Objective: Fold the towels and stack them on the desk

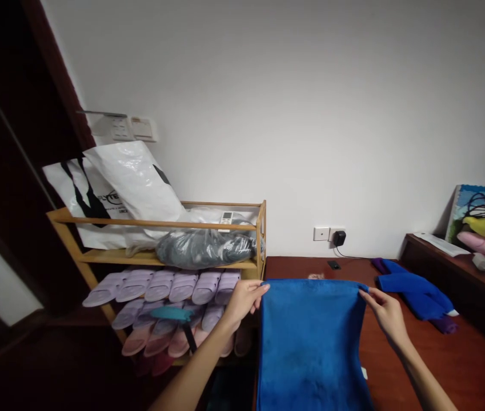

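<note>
A blue cloth [313,342], towel-like, hangs spread between my two hands above the red-brown tabletop. Its top edge runs nearly level, and its lower part passes out of the frame. My left hand [244,302] pinches the top left corner between thumb and fingers. At the top right corner, my right hand [385,311] is closed on the fabric in the same way. A small white tag [364,373] shows at the cloth's right side. Further right on the table lie folded blue cloths [417,288] with a purple one [445,325] partly under them.
On the left stands a wooden rack [169,222] with white bags [135,177], a plastic-wrapped dark bundle [208,248], a remote control [225,220] and rows of lilac slippers [159,285]. A black plug [339,238] sits in the wall socket. A raised shelf [422,248] borders the table's right.
</note>
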Demonstrator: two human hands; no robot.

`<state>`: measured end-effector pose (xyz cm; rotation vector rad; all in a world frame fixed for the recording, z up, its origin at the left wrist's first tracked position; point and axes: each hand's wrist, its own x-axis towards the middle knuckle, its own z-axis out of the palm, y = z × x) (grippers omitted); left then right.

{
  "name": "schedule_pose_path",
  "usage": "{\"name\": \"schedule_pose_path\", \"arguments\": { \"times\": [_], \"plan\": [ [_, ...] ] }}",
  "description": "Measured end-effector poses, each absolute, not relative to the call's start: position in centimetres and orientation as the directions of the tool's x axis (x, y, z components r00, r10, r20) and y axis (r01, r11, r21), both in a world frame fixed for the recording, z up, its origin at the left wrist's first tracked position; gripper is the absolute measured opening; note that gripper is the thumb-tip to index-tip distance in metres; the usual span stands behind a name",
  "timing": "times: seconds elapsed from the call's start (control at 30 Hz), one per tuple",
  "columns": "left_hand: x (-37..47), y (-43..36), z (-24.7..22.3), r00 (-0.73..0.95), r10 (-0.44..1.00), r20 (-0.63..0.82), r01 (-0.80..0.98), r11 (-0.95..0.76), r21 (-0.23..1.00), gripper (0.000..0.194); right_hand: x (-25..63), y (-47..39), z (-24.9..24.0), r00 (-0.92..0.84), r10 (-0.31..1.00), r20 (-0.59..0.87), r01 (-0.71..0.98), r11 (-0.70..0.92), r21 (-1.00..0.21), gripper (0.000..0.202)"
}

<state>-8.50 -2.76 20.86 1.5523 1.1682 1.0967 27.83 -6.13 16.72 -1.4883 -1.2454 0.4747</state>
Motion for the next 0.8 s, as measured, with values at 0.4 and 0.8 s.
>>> {"name": "schedule_pose_path", "arguments": {
  "times": [0.4,0.8],
  "plan": [
    [-7.0,-1.4,21.9,0.135,0.988,0.075,0.073,-0.085,0.994,0.046,26.8,-5.0,17.8,0.378,0.907,0.188,0.195,0.12,-0.973,0.039],
    [-5.2,5.6,16.3,0.009,0.997,-0.082,0.067,0.081,0.994,0.038,27.4,2.8,11.8,0.408,0.899,0.161,0.288,0.041,-0.957,0.047]
  ]
}}
